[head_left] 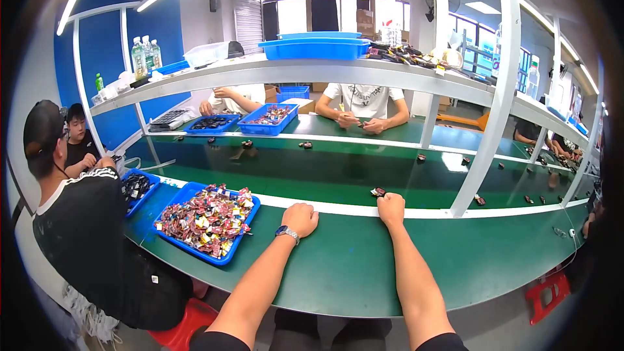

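Observation:
My left hand (301, 220), with a watch on its wrist, is curled into a fist over the green table near the white rail. Its fingers are folded under, so anything inside is hidden. Farther right, my right hand (390, 209) is closed at the rail beside the green conveyor belt (312, 174). A small dark and reddish part (377, 192) lies right against its knuckles; I cannot tell whether the fingers grip it. To the left of my left hand stands a blue tray (224, 260) heaped with small red, yellow and black wrapped parts (205, 221).
A second blue tray (153, 190) of black parts sits by a co-worker in black (91, 227) on the left. Scattered small parts ride the belt. A white post (484, 149) rises right of my right hand, and a shelf (312, 71) spans above the belt. People work opposite.

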### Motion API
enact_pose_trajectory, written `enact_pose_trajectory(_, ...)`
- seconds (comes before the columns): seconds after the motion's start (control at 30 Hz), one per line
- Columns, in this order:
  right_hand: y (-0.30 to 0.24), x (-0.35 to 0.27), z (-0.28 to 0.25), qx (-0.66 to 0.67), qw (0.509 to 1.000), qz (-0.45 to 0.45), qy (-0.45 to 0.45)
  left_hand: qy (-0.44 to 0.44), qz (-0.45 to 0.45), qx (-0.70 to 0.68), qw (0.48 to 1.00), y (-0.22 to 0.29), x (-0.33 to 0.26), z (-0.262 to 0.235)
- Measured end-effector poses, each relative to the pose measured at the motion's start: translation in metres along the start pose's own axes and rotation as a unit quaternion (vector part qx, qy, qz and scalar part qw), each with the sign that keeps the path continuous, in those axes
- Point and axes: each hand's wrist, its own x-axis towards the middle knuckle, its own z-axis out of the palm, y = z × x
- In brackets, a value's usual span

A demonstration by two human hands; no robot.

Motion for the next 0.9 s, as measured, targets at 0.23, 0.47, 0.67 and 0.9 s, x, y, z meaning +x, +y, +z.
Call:
enact_pose_trajectory(0.23, 0.02, 0.001, -0.006, 0.197, 0.979, -0.052, 0.008, -0.053, -0.062, 0.064, 0.995, 0.007, -0.002, -0.005)
enact_pose_trajectory(0.47, 0.024, -0.007, -0.012, 0.165, 0.983, -0.077, -0.02, -0.062, -0.072, 0.088, 0.992, 0.014, -0.004, -0.01)
enact_pose_trajectory(0.67, 0.02, -0.024, -0.024, 0.201, 0.978, -0.05, -0.027, -0.083, -0.071, 0.102, 0.989, 0.017, -0.003, -0.014)
enact_pose_trajectory(0.9, 0.01, -0.048, -0.032, 0.15, 0.985, -0.068, -0.046, -0.052, -0.02, 0.149, 0.987, 0.013, -0.008, -0.014)
